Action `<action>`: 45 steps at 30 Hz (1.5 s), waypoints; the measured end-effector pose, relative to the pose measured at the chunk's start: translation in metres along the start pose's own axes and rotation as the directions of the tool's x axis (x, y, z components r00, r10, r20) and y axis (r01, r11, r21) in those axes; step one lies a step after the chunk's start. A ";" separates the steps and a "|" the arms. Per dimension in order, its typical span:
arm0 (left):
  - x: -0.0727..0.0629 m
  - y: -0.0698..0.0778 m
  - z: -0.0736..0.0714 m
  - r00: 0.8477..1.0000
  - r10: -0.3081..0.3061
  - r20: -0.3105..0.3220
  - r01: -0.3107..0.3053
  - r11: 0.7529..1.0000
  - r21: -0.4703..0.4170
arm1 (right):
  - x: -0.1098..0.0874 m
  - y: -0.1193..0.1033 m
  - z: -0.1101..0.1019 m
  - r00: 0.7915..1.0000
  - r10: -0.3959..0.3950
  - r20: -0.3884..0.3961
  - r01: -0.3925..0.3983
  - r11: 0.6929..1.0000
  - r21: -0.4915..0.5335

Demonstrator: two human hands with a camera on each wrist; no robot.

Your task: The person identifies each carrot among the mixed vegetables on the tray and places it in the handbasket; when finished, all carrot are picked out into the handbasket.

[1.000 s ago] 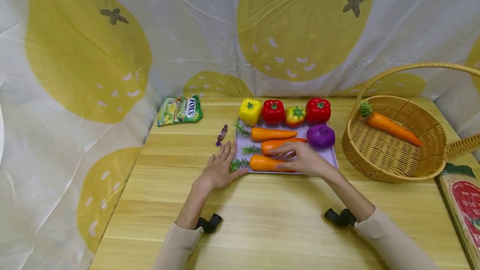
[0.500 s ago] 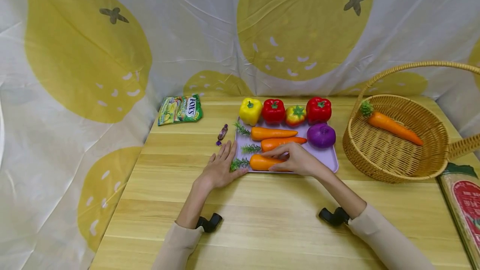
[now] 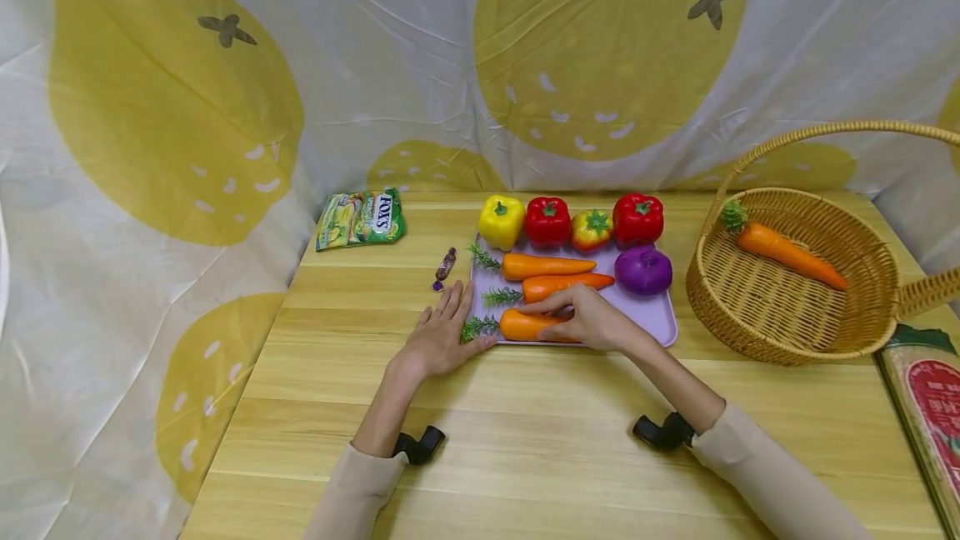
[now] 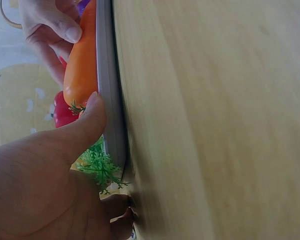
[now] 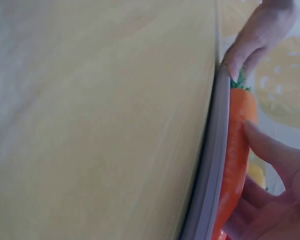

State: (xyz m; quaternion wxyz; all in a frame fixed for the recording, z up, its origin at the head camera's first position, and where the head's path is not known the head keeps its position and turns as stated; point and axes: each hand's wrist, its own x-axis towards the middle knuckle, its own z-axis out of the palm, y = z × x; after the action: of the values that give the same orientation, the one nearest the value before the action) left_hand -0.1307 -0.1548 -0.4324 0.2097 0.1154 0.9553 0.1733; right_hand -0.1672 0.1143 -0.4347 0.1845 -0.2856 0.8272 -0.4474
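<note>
The nearest carrot (image 3: 520,325) lies along the front edge of the lilac tray (image 3: 660,325), its leafy top pointing left. My right hand (image 3: 588,319) grips it from above, thumb on the near side and fingers on the far side; its tip is hidden under the hand. In the right wrist view the thumb (image 5: 270,145) touches the orange surface. My left hand (image 3: 442,338) rests fingers straight at the tray's front left corner, its thumb (image 4: 92,112) on the rim by the leaves. Two more carrots, the middle one (image 3: 566,286) and the rear one (image 3: 546,266), lie behind.
Several peppers, including a yellow one (image 3: 501,222), line the tray's back, with a purple onion (image 3: 643,271) at right. A wicker basket (image 3: 720,323) holding one carrot (image 3: 791,255) stands right. A wrapped candy (image 3: 445,267) and green candy bag (image 3: 360,220) lie left; another bag (image 3: 926,407) lies far right.
My right hand has moved slightly left along the front carrot, toward its thick end, and its fingers have closed round it. The left hand stays at the tray corner.
</note>
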 end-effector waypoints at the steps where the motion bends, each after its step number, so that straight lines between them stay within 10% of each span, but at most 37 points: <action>1: 0.000 0.000 0.000 1.000 -0.001 0.001 0.001 1.000 0.000 | 0.000 0.000 0.000 1.000 -0.004 0.002 0.004 1.000 0.000; 21: 0.003 0.002 0.001 1.000 -0.005 0.000 0.005 1.000 0.011 | -0.038 0.006 -0.034 0.995 -0.090 -0.035 0.087 0.993 -0.080; 36: 0.002 0.002 -0.001 1.000 -0.024 0.002 0.024 1.000 0.010 | -0.093 -0.018 -0.112 0.983 0.040 -0.181 -0.063 0.991 -0.120; 45: 0.001 -0.001 0.000 1.000 -0.021 0.002 0.021 1.000 0.011 | -0.122 -0.009 -0.164 0.936 0.161 -0.314 -0.181 0.983 -0.036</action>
State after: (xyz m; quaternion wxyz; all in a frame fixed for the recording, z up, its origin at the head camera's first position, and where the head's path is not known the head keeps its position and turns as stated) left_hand -0.1317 -0.1553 -0.4336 0.2120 0.1068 0.9571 0.1659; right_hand -0.1625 0.2926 -0.3342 0.0815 -0.1448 0.8816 -0.4419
